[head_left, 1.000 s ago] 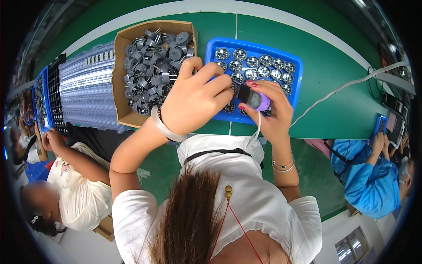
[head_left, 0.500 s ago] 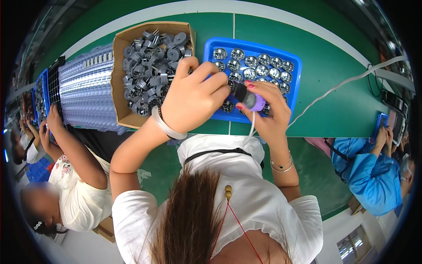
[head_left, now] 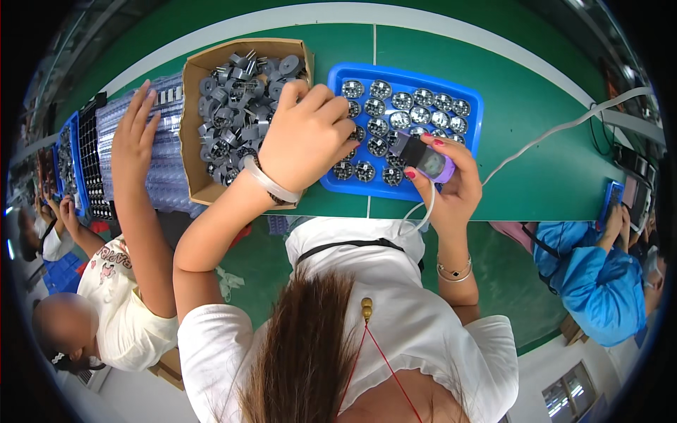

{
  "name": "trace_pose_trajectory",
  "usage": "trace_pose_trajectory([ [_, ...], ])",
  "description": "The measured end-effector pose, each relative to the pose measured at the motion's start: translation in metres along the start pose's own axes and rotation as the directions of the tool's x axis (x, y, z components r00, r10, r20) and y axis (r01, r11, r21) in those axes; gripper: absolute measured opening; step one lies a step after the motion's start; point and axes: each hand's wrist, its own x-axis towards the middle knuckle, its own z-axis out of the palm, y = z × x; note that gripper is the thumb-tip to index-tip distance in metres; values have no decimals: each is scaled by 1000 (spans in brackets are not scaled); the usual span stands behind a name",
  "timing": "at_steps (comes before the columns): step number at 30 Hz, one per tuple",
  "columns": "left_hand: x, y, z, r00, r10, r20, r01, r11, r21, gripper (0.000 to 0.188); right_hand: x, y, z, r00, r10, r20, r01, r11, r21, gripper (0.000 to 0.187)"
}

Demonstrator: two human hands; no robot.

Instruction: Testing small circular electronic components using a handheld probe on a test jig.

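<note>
My left hand (head_left: 307,137) hovers at the left edge of a blue tray (head_left: 477,141), its fingers curled; whatever lies between the fingertips is hidden. In my right hand (head_left: 455,187) is a small purple-and-black handheld device (head_left: 431,162) with a white cable hanging from it. The device is tilted over the tray's right half. Rows of round parts with shiny circuit faces (head_left: 421,115) fill much of the tray. Left of it, a cardboard box (head_left: 194,158) holds a heap of grey round parts with metal pins (head_left: 236,116).
Stacked clear plastic trays (head_left: 159,183) lie left of the box. Over them reaches a co-worker's hand (head_left: 132,144). A white cable (head_left: 543,134) crosses the green table (head_left: 536,187) on the right. Another person in blue (head_left: 592,282) sits at the far right.
My right hand has drawn the device rightward, away from my left hand, and turned it. My left hand has barely moved. The co-worker's hand has reached up over the clear plastic trays.
</note>
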Motion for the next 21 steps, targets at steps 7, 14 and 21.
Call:
trace_pose_trajectory([
  [7, 8, -9, 9, 999, -21, -39, 24, 996, 84, 9, 13, -2, 5, 999, -27, 27, 28, 998, -51, 47],
  [14, 10, 9, -12, 984, 100, -150, -107, 993, -43, 7, 26, -8, 12, 995, -69, 67, 76, 992, -103, 43],
  [21, 11, 8, -15, 995, 92, -49, -93, 995, -25, 8, 24, -5, 10, 993, -91, 81, 95, 994, -52, 44],
])
